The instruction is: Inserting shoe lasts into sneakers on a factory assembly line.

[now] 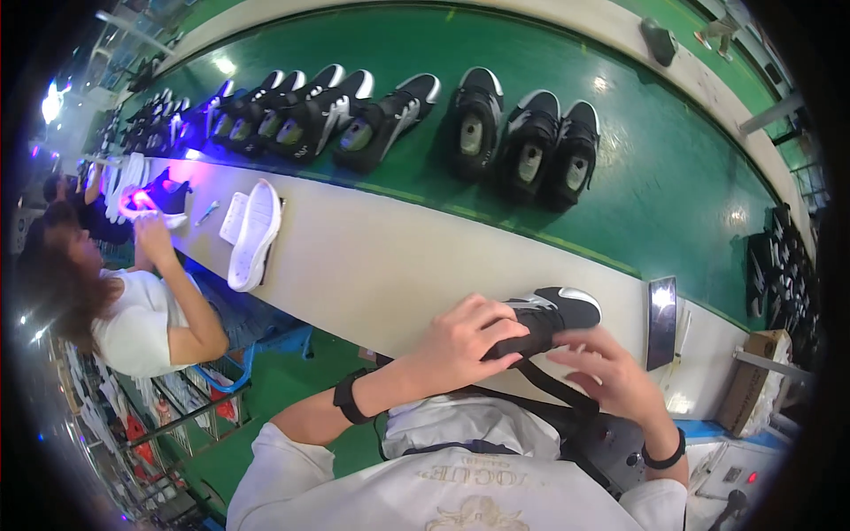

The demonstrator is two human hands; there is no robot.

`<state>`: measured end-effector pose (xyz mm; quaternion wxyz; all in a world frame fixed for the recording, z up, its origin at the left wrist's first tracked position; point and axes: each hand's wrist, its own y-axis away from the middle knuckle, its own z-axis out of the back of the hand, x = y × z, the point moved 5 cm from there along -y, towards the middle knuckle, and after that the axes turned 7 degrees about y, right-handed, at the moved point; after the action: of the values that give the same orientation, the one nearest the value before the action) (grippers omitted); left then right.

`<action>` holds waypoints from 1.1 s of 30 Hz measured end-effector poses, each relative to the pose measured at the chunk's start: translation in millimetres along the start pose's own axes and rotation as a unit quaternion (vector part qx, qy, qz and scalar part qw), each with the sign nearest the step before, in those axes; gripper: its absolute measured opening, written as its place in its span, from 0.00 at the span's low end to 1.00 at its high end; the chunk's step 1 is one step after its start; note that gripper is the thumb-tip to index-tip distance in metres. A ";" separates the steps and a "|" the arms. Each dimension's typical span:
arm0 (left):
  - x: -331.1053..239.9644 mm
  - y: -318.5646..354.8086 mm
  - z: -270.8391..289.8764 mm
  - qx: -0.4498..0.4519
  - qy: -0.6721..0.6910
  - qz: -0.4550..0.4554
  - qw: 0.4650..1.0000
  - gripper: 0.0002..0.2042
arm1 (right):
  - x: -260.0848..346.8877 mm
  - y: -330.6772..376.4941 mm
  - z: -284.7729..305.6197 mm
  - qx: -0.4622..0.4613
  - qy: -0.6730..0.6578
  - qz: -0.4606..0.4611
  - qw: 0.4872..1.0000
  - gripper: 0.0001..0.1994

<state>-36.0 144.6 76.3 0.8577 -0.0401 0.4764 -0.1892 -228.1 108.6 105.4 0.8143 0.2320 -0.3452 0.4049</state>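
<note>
My left hand (465,343) grips a black sneaker (558,310) with a grey-white toe, wrapping over its upper near the front edge of the white worktable (372,257). My right hand (611,372) hovers just right of the shoe with fingers spread, touching its black laces that hang down toward my lap. Both wrists wear black bands. The shoe's heel end is hidden under my left hand.
A green conveyor belt (673,186) beyond the table carries a row of black-and-white sneakers (527,142). White soles (254,232) lie on the table at left. A co-worker (133,301) sits at left holding a sole. A phone (661,320) lies right of the shoe.
</note>
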 end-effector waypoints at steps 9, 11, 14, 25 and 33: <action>-9.2 -9.2 -15.2 0.062 0.004 -0.053 0.997 0.13 | -35.7 -35.8 0.8 -0.194 -0.197 -0.181 0.944 0.06; -12.9 -12.7 -19.3 0.086 0.048 -0.088 0.991 0.13 | -55.2 -65.5 -23.2 -0.114 -0.167 -0.202 0.958 0.09; -9.9 -19.8 -18.7 0.070 0.027 -0.072 0.995 0.14 | -75.1 -79.1 -46.3 -0.084 -0.236 -0.170 0.953 0.08; 4.5 39.1 21.8 -0.039 -0.055 0.068 0.995 0.14 | -169.2 -13.8 95.1 -0.370 0.085 -0.130 0.916 0.09; 29.2 99.3 80.3 -0.248 -0.244 0.235 0.908 0.24 | -408.2 278.0 291.9 -0.425 0.287 -0.590 0.624 0.31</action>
<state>73.1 216.9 71.7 0.9291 -0.1830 0.2797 0.1582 -742.3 -130.2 17.5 0.9445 -0.1139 -0.0165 -0.3077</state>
